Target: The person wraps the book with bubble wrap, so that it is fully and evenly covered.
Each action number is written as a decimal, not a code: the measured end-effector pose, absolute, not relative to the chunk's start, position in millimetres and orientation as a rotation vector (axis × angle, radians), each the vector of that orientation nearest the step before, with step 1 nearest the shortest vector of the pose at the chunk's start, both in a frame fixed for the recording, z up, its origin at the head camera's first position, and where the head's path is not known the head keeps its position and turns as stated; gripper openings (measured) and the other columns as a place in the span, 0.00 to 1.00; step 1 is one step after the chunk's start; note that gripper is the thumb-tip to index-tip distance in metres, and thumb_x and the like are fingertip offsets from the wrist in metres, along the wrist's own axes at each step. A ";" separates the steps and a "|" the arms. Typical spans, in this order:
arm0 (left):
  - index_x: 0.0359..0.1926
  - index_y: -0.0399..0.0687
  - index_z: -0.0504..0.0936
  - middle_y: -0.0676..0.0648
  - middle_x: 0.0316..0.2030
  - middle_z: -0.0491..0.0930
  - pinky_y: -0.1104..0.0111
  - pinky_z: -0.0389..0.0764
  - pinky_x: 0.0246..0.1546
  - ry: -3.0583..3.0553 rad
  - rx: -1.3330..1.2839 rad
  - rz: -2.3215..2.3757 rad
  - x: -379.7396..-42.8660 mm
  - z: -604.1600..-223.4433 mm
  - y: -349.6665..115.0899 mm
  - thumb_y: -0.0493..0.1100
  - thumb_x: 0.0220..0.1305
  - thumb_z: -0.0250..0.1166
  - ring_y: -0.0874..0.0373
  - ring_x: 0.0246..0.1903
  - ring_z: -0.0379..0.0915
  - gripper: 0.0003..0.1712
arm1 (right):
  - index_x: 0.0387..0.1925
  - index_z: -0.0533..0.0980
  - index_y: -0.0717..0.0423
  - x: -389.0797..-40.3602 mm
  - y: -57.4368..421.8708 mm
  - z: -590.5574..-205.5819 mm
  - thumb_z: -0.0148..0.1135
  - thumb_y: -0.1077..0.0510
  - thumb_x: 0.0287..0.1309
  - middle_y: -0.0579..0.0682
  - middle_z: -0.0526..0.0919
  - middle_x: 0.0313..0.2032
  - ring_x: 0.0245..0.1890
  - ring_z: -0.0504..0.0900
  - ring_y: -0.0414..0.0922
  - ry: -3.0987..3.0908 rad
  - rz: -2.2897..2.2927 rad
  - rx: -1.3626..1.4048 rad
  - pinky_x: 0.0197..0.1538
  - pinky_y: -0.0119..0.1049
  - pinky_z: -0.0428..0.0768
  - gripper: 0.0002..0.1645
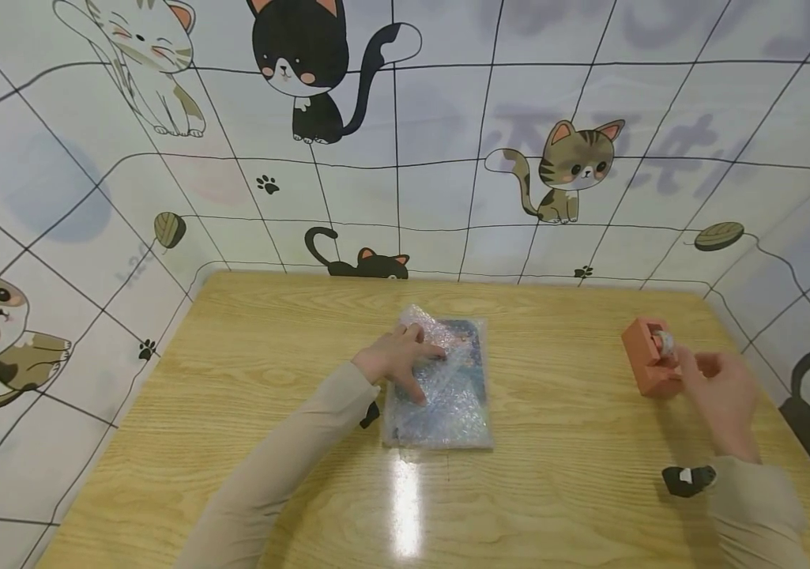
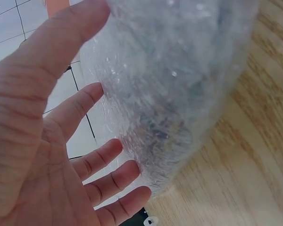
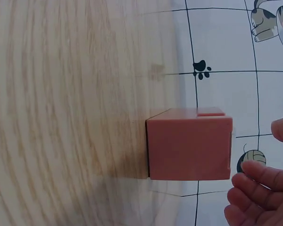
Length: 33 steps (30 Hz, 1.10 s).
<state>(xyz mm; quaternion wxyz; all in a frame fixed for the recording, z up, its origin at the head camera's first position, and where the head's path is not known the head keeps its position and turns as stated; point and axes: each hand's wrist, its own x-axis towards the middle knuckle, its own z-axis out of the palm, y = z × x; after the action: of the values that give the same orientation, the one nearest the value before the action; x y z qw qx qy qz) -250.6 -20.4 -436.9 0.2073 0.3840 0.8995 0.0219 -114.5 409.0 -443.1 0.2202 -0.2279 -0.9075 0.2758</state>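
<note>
A flat rectangular item with a blue printed face (image 1: 477,341) lies on the table, covered by bubble wrap (image 1: 440,419). My left hand (image 1: 399,359) rests over the folded flap of the wrap, fingers spread. In the left wrist view, the fingertips (image 2: 114,146) meet the crinkled wrap (image 2: 170,94). Off to the right stands an orange tape dispenser (image 1: 646,359) with a roll of clear tape (image 1: 663,344). My right hand (image 1: 725,391) is at its front end. In the right wrist view, the thumb and bent fingers (image 3: 259,188) are apart beside the dispenser (image 3: 188,148).
The wooden table (image 1: 291,332) meets walls covered in a cat-patterned sheet (image 1: 447,197) at the back and both sides. A black wrist-camera piece (image 1: 689,480) sits at the right cuff.
</note>
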 end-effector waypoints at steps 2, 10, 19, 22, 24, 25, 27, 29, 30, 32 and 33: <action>0.67 0.70 0.64 0.46 0.56 0.60 0.68 0.69 0.36 2.502 1.070 0.053 -250.7 -437.1 -20.4 0.65 0.41 0.73 0.54 0.45 0.56 0.49 | 0.39 0.76 0.76 -113.3 412.6 -444.4 0.53 0.48 0.63 0.70 0.78 0.35 0.31 0.71 0.54 -2.570 0.762 -0.635 0.31 0.37 0.62 0.29; 0.67 0.70 0.64 0.46 0.56 0.60 0.68 0.69 0.35 2.499 1.072 0.067 -251.5 -438.9 -20.7 0.64 0.41 0.74 0.54 0.45 0.56 0.50 | 0.42 0.77 0.74 -115.0 413.9 -448.2 0.49 0.41 0.64 0.68 0.81 0.38 0.31 0.73 0.45 -2.705 0.828 -0.704 0.28 0.34 0.64 0.35; 0.67 0.70 0.64 0.48 0.54 0.60 0.69 0.69 0.33 2.509 1.061 0.088 -251.3 -440.2 -21.3 0.64 0.40 0.74 0.55 0.45 0.54 0.51 | 0.39 0.80 0.55 -132.9 457.8 -497.8 0.53 0.32 0.56 0.24 0.74 0.25 0.31 0.69 0.31 -2.542 1.122 -0.780 0.25 0.28 0.69 0.31; 0.67 0.70 0.64 0.48 0.54 0.60 0.69 0.69 0.33 2.509 1.059 0.082 -250.6 -439.2 -21.0 0.64 0.40 0.74 0.55 0.45 0.54 0.51 | 0.34 0.79 0.46 -136.7 467.8 -507.0 0.54 0.32 0.56 0.25 0.73 0.26 0.32 0.68 0.33 -2.489 1.171 -0.842 0.26 0.25 0.68 0.24; 0.67 0.70 0.63 0.48 0.54 0.60 0.69 0.69 0.33 2.509 1.057 0.080 -250.3 -438.7 -21.0 0.64 0.40 0.74 0.55 0.45 0.54 0.51 | 0.30 0.78 0.42 -136.9 465.6 -502.1 0.54 0.34 0.57 0.24 0.72 0.25 0.31 0.68 0.33 -2.443 1.225 -0.904 0.24 0.27 0.69 0.19; 0.68 0.70 0.63 0.48 0.54 0.60 0.69 0.69 0.33 2.508 1.057 0.078 -250.3 -438.6 -21.0 0.64 0.40 0.74 0.55 0.45 0.54 0.51 | 0.29 0.78 0.41 -135.9 461.5 -496.8 0.55 0.35 0.58 0.25 0.72 0.25 0.31 0.67 0.33 -2.412 1.258 -0.932 0.25 0.28 0.69 0.18; 0.68 0.70 0.63 0.48 0.55 0.60 0.69 0.69 0.33 2.507 1.058 0.077 -250.3 -438.6 -21.0 0.64 0.40 0.74 0.54 0.45 0.54 0.51 | 0.25 0.78 0.41 -133.4 451.5 -484.1 0.54 0.38 0.60 0.25 0.72 0.23 0.31 0.67 0.33 -2.351 1.335 -0.975 0.28 0.30 0.68 0.16; 0.68 0.69 0.63 0.47 0.55 0.60 0.69 0.69 0.34 2.508 1.060 0.083 -250.5 -438.9 -20.9 0.64 0.40 0.74 0.54 0.46 0.55 0.51 | 0.25 0.79 0.42 -131.3 444.3 -475.1 0.53 0.42 0.62 0.26 0.73 0.22 0.32 0.68 0.32 -2.276 1.415 -1.007 0.31 0.32 0.66 0.16; 0.67 0.69 0.63 0.47 0.56 0.60 0.68 0.69 0.34 2.508 1.062 0.084 -250.6 -439.1 -20.9 0.64 0.40 0.74 0.54 0.46 0.55 0.51 | 0.25 0.80 0.42 -130.5 443.0 -473.2 0.52 0.43 0.63 0.26 0.74 0.22 0.32 0.68 0.31 -2.247 1.440 -1.012 0.31 0.32 0.64 0.17; 0.68 0.69 0.63 0.47 0.56 0.60 0.68 0.69 0.34 2.508 1.066 0.079 -250.7 -439.2 -20.9 0.64 0.40 0.74 0.54 0.46 0.55 0.51 | 0.24 0.81 0.42 -130.3 445.4 -474.1 0.49 0.44 0.64 0.26 0.75 0.23 0.34 0.69 0.29 -2.205 1.475 -1.005 0.32 0.31 0.62 0.19; 0.67 0.69 0.63 0.47 0.56 0.60 0.68 0.69 0.34 2.509 1.068 0.079 -250.8 -439.4 -20.9 0.64 0.40 0.74 0.54 0.46 0.55 0.51 | 0.25 0.81 0.42 -130.5 447.8 -476.0 0.48 0.43 0.65 0.25 0.75 0.23 0.34 0.69 0.29 -2.200 1.467 -1.000 0.31 0.30 0.62 0.20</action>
<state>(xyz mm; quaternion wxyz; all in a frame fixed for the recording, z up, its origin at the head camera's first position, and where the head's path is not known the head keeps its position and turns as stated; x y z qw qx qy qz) -250.8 -20.9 -439.4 0.2054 0.3832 0.9001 0.0285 -130.5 447.8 -476.0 0.1568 -0.3495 -0.7685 0.5125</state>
